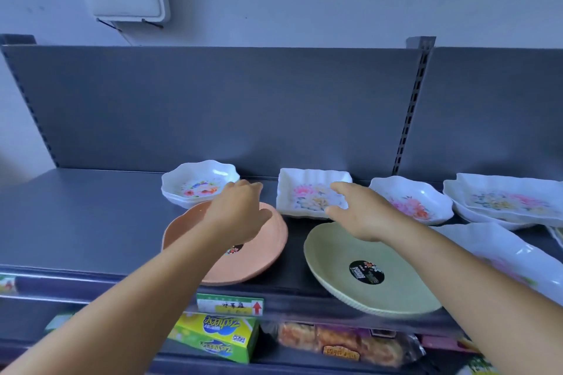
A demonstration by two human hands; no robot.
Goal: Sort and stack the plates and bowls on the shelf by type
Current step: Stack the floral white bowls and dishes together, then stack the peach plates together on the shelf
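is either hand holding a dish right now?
No: the left hand hovers over the orange plate and the right hand reaches toward the rectangular floral dish, fingers spread, gripping nothing.

Both arms reach forward, left hand (240,213) curled loosely, right hand (362,213) spread.

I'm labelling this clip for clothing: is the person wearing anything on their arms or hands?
No. The left hand and right hand are bare: no gloves, rings, watch or bracelets show. Both forearms are uncovered up to the picture's edge, with no sleeve visible.

Left hand (236,210) hides orange plate (268,240) middle, right-edge white dish (515,201) cropped
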